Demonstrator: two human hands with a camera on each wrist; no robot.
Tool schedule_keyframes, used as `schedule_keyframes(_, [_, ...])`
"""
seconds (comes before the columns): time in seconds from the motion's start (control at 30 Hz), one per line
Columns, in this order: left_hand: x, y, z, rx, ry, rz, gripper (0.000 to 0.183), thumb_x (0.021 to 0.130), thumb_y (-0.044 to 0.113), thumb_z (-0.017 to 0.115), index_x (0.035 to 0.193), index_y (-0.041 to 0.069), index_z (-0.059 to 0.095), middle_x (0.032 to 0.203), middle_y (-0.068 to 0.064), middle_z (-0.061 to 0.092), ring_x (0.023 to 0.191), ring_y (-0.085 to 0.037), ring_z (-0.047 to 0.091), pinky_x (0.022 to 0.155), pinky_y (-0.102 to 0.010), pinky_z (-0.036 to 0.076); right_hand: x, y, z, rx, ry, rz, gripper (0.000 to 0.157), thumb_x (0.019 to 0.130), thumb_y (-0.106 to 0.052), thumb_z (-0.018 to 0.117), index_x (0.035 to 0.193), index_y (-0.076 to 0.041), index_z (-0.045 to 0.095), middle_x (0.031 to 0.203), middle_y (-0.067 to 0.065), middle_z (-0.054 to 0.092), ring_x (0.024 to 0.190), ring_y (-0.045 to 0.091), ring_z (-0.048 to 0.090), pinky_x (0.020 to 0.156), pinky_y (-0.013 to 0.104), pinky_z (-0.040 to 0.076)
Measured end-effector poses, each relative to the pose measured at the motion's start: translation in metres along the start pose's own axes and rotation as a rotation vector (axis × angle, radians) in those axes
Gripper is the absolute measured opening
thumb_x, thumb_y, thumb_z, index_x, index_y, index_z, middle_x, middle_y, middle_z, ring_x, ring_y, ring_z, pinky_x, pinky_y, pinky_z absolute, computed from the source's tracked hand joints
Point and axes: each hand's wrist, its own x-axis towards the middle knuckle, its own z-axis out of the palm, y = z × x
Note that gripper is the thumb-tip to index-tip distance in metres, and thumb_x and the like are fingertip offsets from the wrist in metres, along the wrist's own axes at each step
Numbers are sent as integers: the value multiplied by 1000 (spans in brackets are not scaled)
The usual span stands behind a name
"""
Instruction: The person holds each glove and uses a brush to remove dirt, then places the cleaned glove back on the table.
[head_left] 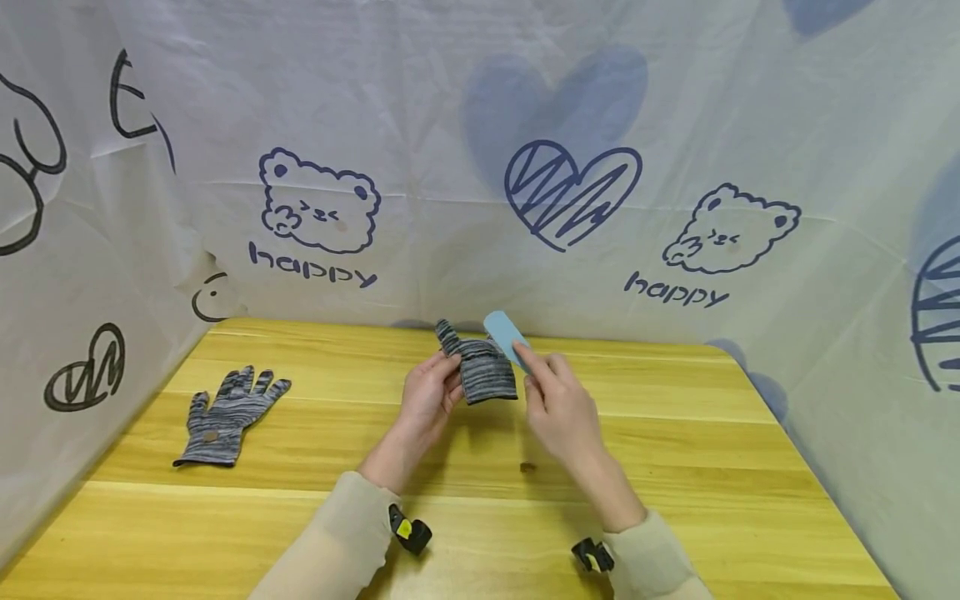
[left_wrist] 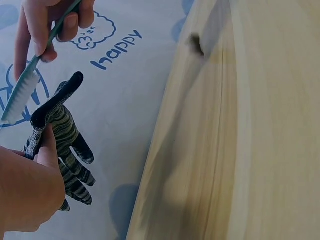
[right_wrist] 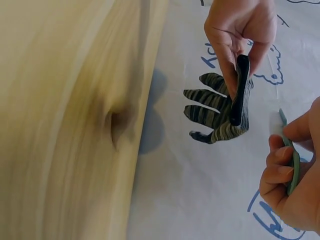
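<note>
A grey-and-black striped knit glove (head_left: 489,373) is held up over the table by my left hand (head_left: 429,397), which grips it near the cuff. In the right wrist view the left fingers pinch the dark cuff edge (right_wrist: 241,90), and the glove's fingers hang spread. My right hand (head_left: 564,410) holds a light blue brush (head_left: 504,333), its index finger stretched along the back. White bristles (left_wrist: 21,100) show in the left wrist view, facing the glove. In the head view the brush head overlaps the glove's upper right side.
A second matching glove (head_left: 225,417) lies flat at the table's left, with a brown patch near its cuff. A small brown mark (head_left: 528,467) shows on the wooden table (head_left: 675,467) between the forearms. Behind hangs a white printed cloth (head_left: 442,225).
</note>
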Motion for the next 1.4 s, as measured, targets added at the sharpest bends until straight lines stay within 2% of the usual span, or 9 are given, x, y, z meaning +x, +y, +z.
schedule_keyframes(0.2, [0, -2, 0, 10, -7, -2, 40, 109, 4, 44, 143, -16, 48, 97, -4, 76, 88, -10, 75, 79, -22, 62, -4, -4, 5, -8, -116, -63, 49, 100, -2, 59, 148, -14, 60, 105, 8, 62, 72, 15, 52, 56, 28, 48])
schedule_keyframes(0.37, [1, -2, 2, -8, 2, 3, 41, 108, 1, 43, 144, -17, 46, 99, -6, 76, 89, -9, 75, 82, -23, 62, -6, -4, 10, -48, -184, -54, 52, 99, 0, 58, 149, -14, 58, 106, 8, 62, 69, 13, 48, 55, 25, 46])
schedule_keyframes(0.67, [0, -1, 2, 0, -5, -6, 41, 109, 2, 43, 145, -17, 46, 109, -12, 75, 93, -10, 74, 87, -24, 61, -6, -1, 12, -99, -151, -27, 52, 99, -1, 58, 148, -17, 59, 106, 8, 63, 68, 15, 52, 51, 28, 46])
schedule_keyframes(0.87, [1, -2, 2, 8, -14, -2, 42, 109, 2, 43, 147, -15, 45, 133, -28, 64, 103, -13, 72, 94, -27, 59, -5, 0, 11, -97, -103, -7, 52, 98, -1, 58, 147, -17, 61, 107, 8, 65, 70, 18, 56, 51, 32, 48])
schedule_keyframes(0.97, [1, -1, 3, 4, -19, 6, 42, 110, 2, 42, 148, -15, 44, 140, -32, 58, 105, -13, 72, 94, -27, 58, -4, 0, 10, -98, -82, 3, 51, 98, -1, 58, 146, -17, 62, 105, 8, 65, 69, 18, 56, 50, 32, 47])
schedule_keyframes(1.07, [1, -1, 4, -3, -15, 12, 41, 110, 2, 42, 147, -15, 45, 136, -29, 61, 102, -12, 72, 94, -27, 59, -3, 1, 10, -98, -61, 9, 49, 98, -2, 59, 145, -17, 63, 105, 8, 65, 69, 18, 57, 49, 32, 46])
schedule_keyframes(1.17, [1, 0, 3, -22, -11, 26, 41, 110, 2, 40, 147, -15, 44, 124, -20, 70, 100, -11, 72, 93, -27, 59, -3, 3, 8, -96, -36, 26, 48, 98, -2, 59, 144, -16, 64, 105, 8, 65, 67, 19, 57, 47, 33, 46])
schedule_keyframes(1.27, [1, 2, 2, -42, 5, 53, 41, 110, 2, 39, 146, -18, 42, 110, -12, 72, 99, -12, 72, 91, -26, 60, -1, 6, 6, -95, -12, 71, 48, 98, -2, 59, 144, -15, 63, 104, 10, 65, 66, 21, 58, 47, 35, 46])
schedule_keyframes(1.4, [2, 6, 0, -59, 33, 76, 41, 110, 2, 40, 145, -19, 42, 104, -8, 73, 96, -11, 73, 87, -25, 61, 1, 10, 1, -72, -7, 132, 50, 98, -1, 58, 146, -14, 61, 106, 12, 64, 67, 22, 57, 50, 34, 47])
